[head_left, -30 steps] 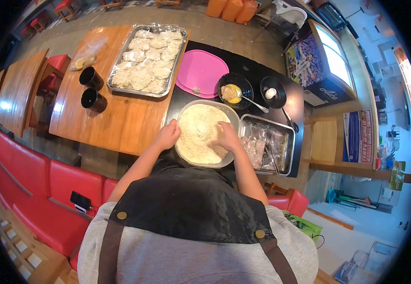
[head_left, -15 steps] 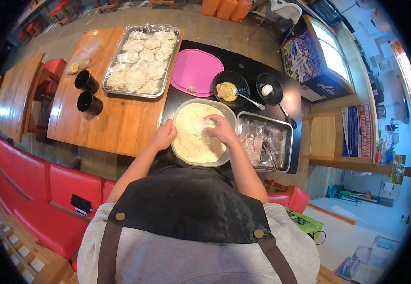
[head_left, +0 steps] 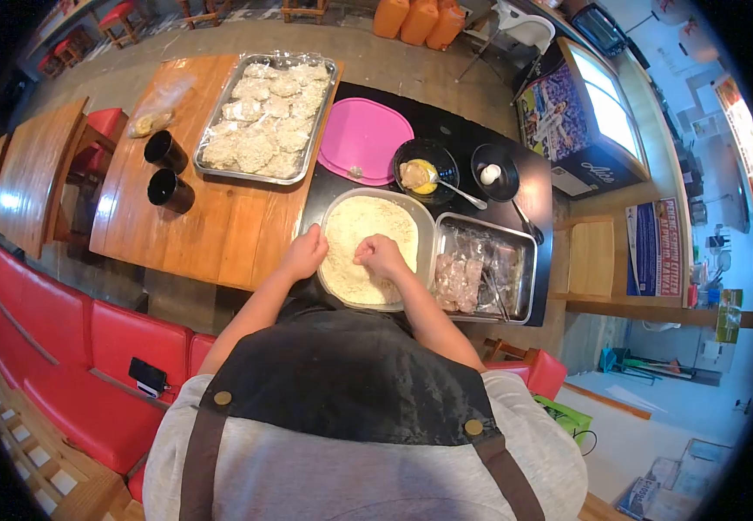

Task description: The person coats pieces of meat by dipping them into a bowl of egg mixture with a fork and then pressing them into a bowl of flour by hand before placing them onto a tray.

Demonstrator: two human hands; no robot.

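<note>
A pale plastic tub (head_left: pixel 426 227) with rounded corners stands in front of me, filled with pale yellow breading crumbs (head_left: pixel 374 215). At its left rim is my left hand (head_left: pixel 308 252), closed on the edge. My right hand (head_left: pixel 382 257) is over the crumbs inside the tub with its fingers curled together; what they hold, if anything, is hidden. Behind the tub sits a dark bowl (head_left: pixel 446 159) of yellow egg with a piece of meat and a spoon. To the right, a metal tray (head_left: pixel 528 286) holds raw meat pieces (head_left: pixel 458 282) and tongs (head_left: pixel 494 295).
A large metal tray (head_left: pixel 294 180) of breaded pieces lies at the back left. Near it are two black cups (head_left: pixel 170 191) and a plastic bag (head_left: pixel 152 122). A pink lid (head_left: pixel 363 139) and a black pan (head_left: pixel 505 186) with an egg are behind the tub.
My right hand has moved left and slightly down within the tub, and its spread fingers have curled together. My left hand stays at the rim. The view has shifted slightly.
</note>
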